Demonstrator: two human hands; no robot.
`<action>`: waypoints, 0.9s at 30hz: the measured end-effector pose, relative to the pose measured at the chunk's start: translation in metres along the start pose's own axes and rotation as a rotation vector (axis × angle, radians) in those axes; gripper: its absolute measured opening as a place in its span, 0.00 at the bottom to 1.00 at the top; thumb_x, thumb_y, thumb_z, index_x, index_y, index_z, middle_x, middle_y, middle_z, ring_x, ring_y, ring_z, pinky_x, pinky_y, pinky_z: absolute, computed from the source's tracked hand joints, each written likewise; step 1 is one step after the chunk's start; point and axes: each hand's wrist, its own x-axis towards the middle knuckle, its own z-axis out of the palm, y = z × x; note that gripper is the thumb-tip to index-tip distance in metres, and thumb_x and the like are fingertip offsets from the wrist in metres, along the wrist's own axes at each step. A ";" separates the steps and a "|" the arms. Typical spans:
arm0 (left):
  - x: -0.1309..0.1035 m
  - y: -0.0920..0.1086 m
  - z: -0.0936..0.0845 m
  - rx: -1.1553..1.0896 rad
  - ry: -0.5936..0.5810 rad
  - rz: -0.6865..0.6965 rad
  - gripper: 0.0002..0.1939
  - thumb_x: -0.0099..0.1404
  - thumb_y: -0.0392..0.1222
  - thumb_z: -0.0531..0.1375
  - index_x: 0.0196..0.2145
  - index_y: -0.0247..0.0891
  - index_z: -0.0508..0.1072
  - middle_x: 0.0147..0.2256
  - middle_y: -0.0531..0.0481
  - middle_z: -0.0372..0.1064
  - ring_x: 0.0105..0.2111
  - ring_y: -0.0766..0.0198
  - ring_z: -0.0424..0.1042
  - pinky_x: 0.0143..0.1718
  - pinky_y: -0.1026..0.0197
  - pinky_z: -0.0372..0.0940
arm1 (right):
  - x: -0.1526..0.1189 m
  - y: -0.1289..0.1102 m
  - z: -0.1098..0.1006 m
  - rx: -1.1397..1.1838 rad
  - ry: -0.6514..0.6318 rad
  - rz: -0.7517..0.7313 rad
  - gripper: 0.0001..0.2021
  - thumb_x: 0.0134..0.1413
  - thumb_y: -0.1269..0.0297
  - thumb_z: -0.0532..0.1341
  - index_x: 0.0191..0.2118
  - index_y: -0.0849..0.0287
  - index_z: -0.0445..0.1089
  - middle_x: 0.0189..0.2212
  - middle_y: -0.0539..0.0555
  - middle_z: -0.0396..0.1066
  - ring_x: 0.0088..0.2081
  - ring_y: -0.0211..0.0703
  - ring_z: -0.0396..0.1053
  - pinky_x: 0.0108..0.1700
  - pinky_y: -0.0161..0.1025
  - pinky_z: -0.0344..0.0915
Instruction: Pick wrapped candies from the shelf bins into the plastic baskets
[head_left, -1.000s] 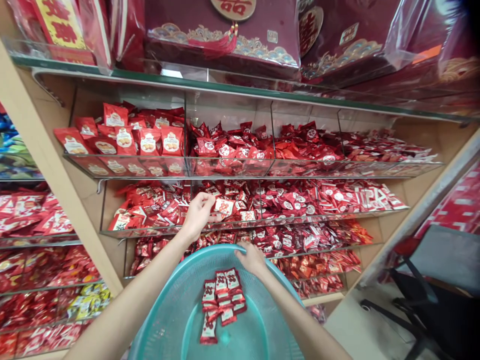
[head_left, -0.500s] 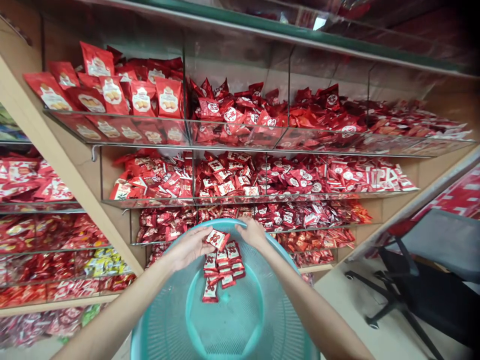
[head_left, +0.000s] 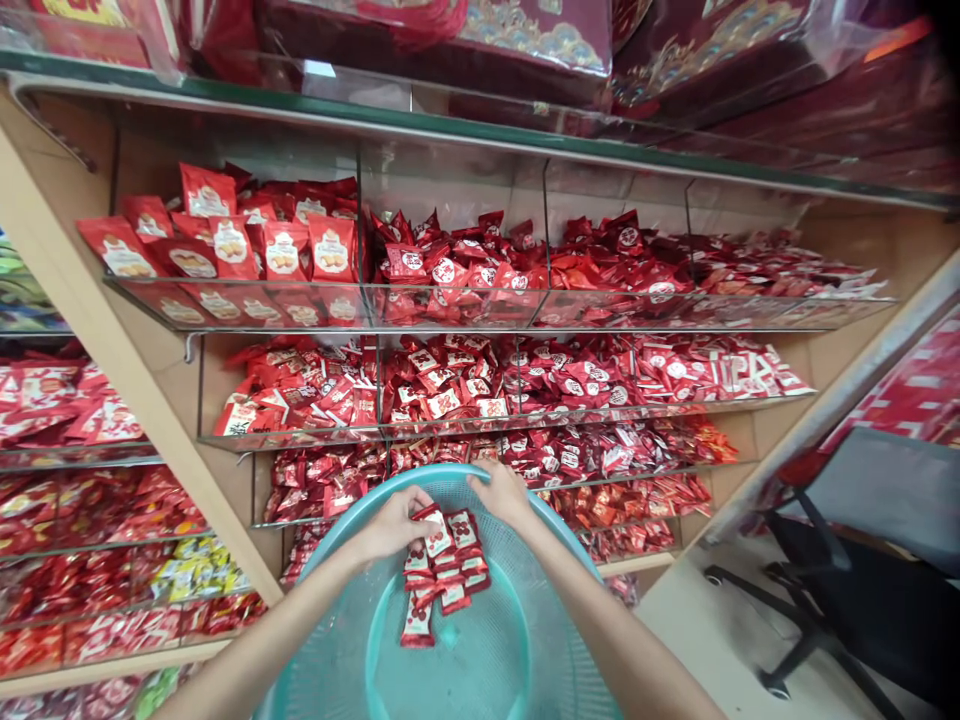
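Observation:
A teal plastic basket (head_left: 450, 690) stands below me, with several small red-and-white wrapped candies (head_left: 418, 620) piled toward its far side. My left hand (head_left: 397, 522) is inside the basket at the pile, fingers closed on one wrapped candy (head_left: 439, 538) that lies over the others. On the far rim, my right hand (head_left: 501, 492) grips the basket edge, with the thumb on the inner side and the fingers over the outside, partly hidden.
Glass-fronted shelves (head_left: 450, 425) full of red packets rise just beyond the basket. Larger red packs (head_left: 334, 250) fill the upper left compartment. A wooden upright (head_left: 142, 370) divides the shelves at left. An office chair (head_left: 870, 540) stands at right. Dark red boxes (head_left: 540, 35) sit above.
My left hand has lowered the wrapped candy from above the pile down onto it. The right hand stays on the rim. My view has tilted upward, showing more of the top shelf.

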 end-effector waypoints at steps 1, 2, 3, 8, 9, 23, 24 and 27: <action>0.002 -0.001 0.001 0.016 0.010 0.013 0.21 0.48 0.49 0.65 0.34 0.38 0.60 0.25 0.58 0.64 0.17 0.71 0.63 0.20 0.65 0.60 | 0.000 0.000 0.000 0.005 0.005 -0.002 0.16 0.56 0.58 0.54 0.49 0.50 0.70 0.48 0.53 0.71 0.49 0.48 0.67 0.49 0.42 0.59; 0.005 -0.002 0.002 0.036 0.024 0.028 0.21 0.48 0.48 0.64 0.34 0.39 0.59 0.25 0.59 0.63 0.17 0.72 0.62 0.20 0.65 0.59 | -0.001 -0.001 0.000 0.010 0.007 -0.004 0.16 0.56 0.58 0.54 0.49 0.50 0.70 0.48 0.53 0.71 0.49 0.49 0.67 0.49 0.42 0.59; 0.008 -0.003 0.003 0.064 0.044 0.049 0.20 0.49 0.46 0.64 0.35 0.39 0.58 0.27 0.59 0.62 0.17 0.72 0.61 0.19 0.65 0.59 | -0.001 -0.002 0.000 0.015 0.007 -0.005 0.16 0.56 0.58 0.54 0.49 0.50 0.70 0.48 0.53 0.71 0.49 0.49 0.67 0.49 0.42 0.59; 0.020 -0.010 0.007 0.268 0.130 0.154 0.16 0.50 0.41 0.61 0.35 0.40 0.58 0.31 0.57 0.60 0.20 0.73 0.60 0.20 0.67 0.58 | 0.000 -0.004 0.001 0.032 0.002 -0.007 0.17 0.55 0.58 0.54 0.50 0.51 0.69 0.49 0.52 0.71 0.51 0.49 0.66 0.50 0.42 0.59; 0.021 -0.011 0.008 0.283 0.124 0.146 0.16 0.51 0.41 0.60 0.35 0.41 0.58 0.30 0.58 0.60 0.19 0.72 0.61 0.19 0.66 0.58 | 0.000 -0.004 0.002 0.035 0.006 -0.012 0.17 0.55 0.58 0.54 0.50 0.50 0.69 0.49 0.52 0.70 0.51 0.48 0.66 0.50 0.42 0.59; 0.004 0.010 0.011 0.975 0.103 0.124 0.06 0.62 0.41 0.52 0.38 0.41 0.61 0.39 0.48 0.66 0.38 0.57 0.68 0.38 0.59 0.60 | 0.008 -0.001 0.003 0.012 -0.023 -0.022 0.17 0.56 0.57 0.54 0.50 0.51 0.69 0.50 0.52 0.70 0.51 0.49 0.65 0.50 0.42 0.58; 0.005 0.007 0.012 0.996 0.101 0.131 0.06 0.63 0.42 0.51 0.38 0.41 0.62 0.41 0.46 0.65 0.38 0.57 0.68 0.38 0.58 0.60 | 0.009 -0.001 0.004 0.007 -0.022 -0.022 0.17 0.56 0.57 0.54 0.50 0.50 0.69 0.49 0.51 0.70 0.51 0.48 0.65 0.49 0.41 0.58; 0.006 0.002 0.015 1.031 0.101 0.157 0.08 0.64 0.42 0.49 0.40 0.40 0.63 0.45 0.43 0.64 0.38 0.56 0.69 0.38 0.57 0.61 | 0.011 0.000 0.004 0.003 -0.026 -0.009 0.17 0.56 0.57 0.54 0.50 0.49 0.69 0.49 0.50 0.70 0.50 0.47 0.66 0.49 0.40 0.58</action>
